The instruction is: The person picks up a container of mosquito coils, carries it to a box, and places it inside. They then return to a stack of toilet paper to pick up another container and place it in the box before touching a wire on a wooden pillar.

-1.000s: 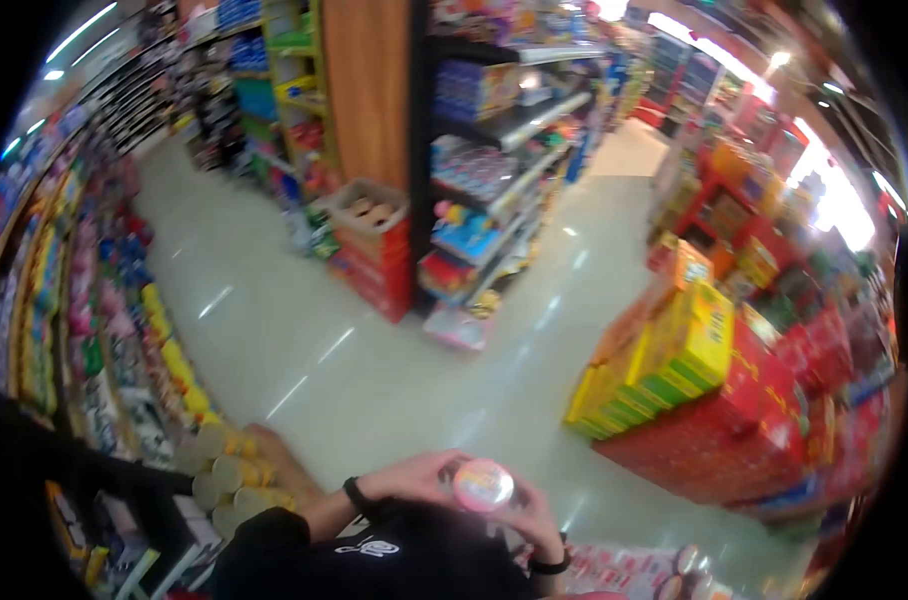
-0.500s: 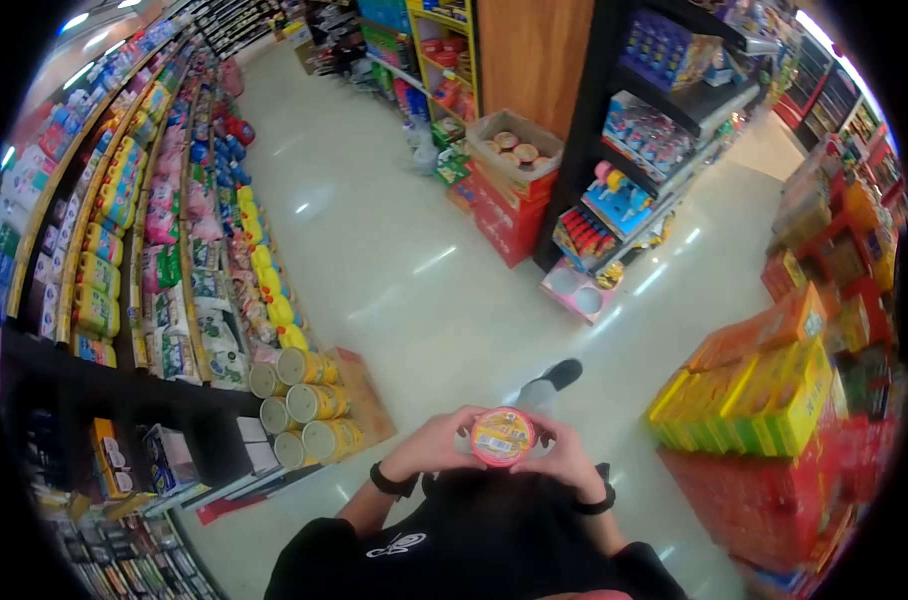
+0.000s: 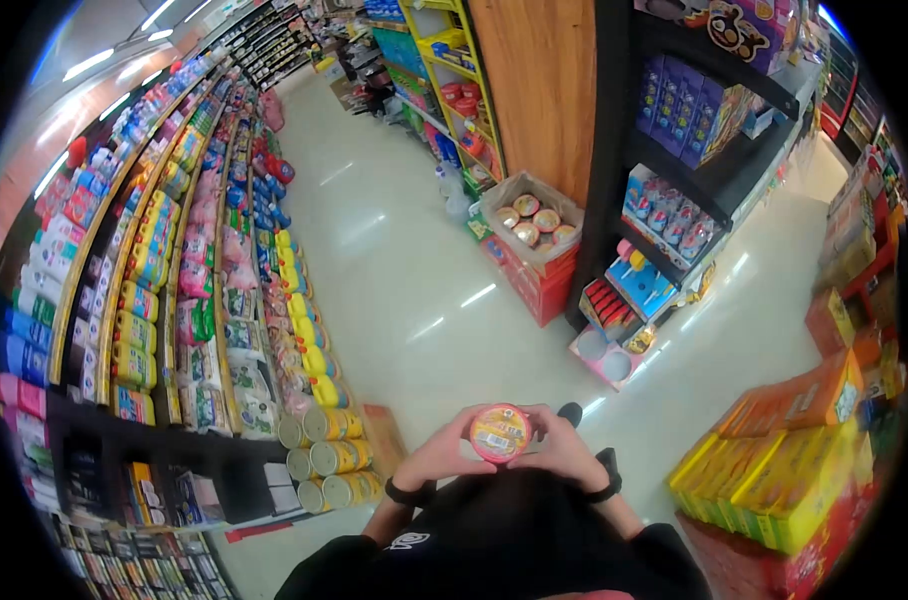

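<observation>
A round red-rimmed tub (image 3: 501, 433) with a yellow and white label on its flat face is held between both hands, close to the dark shirt. My left hand (image 3: 450, 444) is curved round its left side. My right hand (image 3: 558, 442) grips the opposite side. Both wrists carry black bands. Farther ahead, an open carton (image 3: 534, 190) on a red box holds several round tubs with similar lids.
Shelves of bottles and bags (image 3: 194, 290) run along the left, with yellow tins (image 3: 339, 458) at their near end. A dark display rack (image 3: 709, 190) stands ahead right. Stacked yellow cartons (image 3: 774, 480) stand at the near right. Pale floor (image 3: 404, 290) lies between.
The view has shifted, so the shelves and carton appear lower and farther right. The carton looks a little nearer. Both hands still hold the tub.
</observation>
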Tool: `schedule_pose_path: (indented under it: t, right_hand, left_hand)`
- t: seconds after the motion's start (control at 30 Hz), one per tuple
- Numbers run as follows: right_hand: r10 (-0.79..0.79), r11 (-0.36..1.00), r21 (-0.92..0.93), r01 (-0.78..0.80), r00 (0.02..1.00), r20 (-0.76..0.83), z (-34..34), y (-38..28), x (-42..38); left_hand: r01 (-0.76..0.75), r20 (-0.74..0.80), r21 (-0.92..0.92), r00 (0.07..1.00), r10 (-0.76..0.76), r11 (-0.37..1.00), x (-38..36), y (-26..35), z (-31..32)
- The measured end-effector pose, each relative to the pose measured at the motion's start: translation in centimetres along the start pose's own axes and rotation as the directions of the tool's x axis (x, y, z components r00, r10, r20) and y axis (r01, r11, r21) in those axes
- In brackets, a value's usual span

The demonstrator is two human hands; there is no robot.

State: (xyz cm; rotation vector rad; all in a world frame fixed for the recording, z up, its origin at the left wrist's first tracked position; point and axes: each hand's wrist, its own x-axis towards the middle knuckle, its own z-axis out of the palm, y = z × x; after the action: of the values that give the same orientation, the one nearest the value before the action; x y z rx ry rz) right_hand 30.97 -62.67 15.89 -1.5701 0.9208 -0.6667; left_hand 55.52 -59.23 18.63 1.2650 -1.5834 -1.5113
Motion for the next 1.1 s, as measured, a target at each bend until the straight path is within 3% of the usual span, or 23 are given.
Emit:
schedule_pose_path:
  t: [0.03,0.13,0.47,0.57,0.7,0.8,0.87,0.97,1.03,1.1]
  right_hand:
    - [-0.006,1.0,0.017,0.006,1.0,-0.026,-1.2,1.1,0.8]
    - [0.004,1.0,0.004,-0.004,0.999,-0.053,-4.4,2.4,3.2]
    - [-0.027,0.992,0.128,0.002,0.98,0.197,-6.5,3.3,15.4]
    - [0.077,0.996,0.021,-0.085,0.965,0.252,-6.5,2.7,20.4]
    - [0.055,0.998,-0.014,-0.054,0.985,0.166,-5.2,2.7,26.7]
    - [0.057,0.996,-0.072,-0.055,0.998,0.033,-3.7,2.9,30.3]
    - [0.125,0.992,-0.011,-0.127,0.989,-0.082,-3.2,2.4,32.9]
    - [0.238,0.965,-0.038,-0.261,0.925,-0.295,-2.6,4.1,35.2]
    - [0.296,0.954,0.08,-0.289,0.87,-0.394,-2.6,7.3,36.1]
    - [0.347,0.936,0.112,-0.334,0.818,-0.459,-4.0,8.6,37.6]
  left_hand:
    - [-0.046,-0.007,-0.05,0.999,0.046,0.998,2.2,0.1,0.2]
    - [0.004,-0.086,0.055,0.996,0.0,0.998,6.9,-1.2,0.7]
    - [0.164,-0.223,-0.068,0.959,-0.176,0.984,12.2,-2.9,-5.2]
    - [0.164,-0.217,-0.056,0.961,-0.172,0.985,14.6,-5.1,-9.1]
    - [0.14,-0.118,-0.066,0.982,-0.147,0.988,18.6,-5.4,-16.2]
    - [0.112,-0.073,0.166,0.992,-0.101,0.98,22.5,-5.5,-21.3]
    - [0.044,-0.014,0.154,0.999,-0.042,0.987,25.6,-7.0,-24.1]
    - [-0.042,0.081,0.161,0.996,0.03,0.986,29.6,-8.5,-26.2]
    - [-0.114,0.188,0.236,0.98,0.07,0.965,33.1,-9.4,-27.3]
    - [-0.067,0.265,0.158,0.964,0.023,0.985,36.5,-10.1,-27.4]
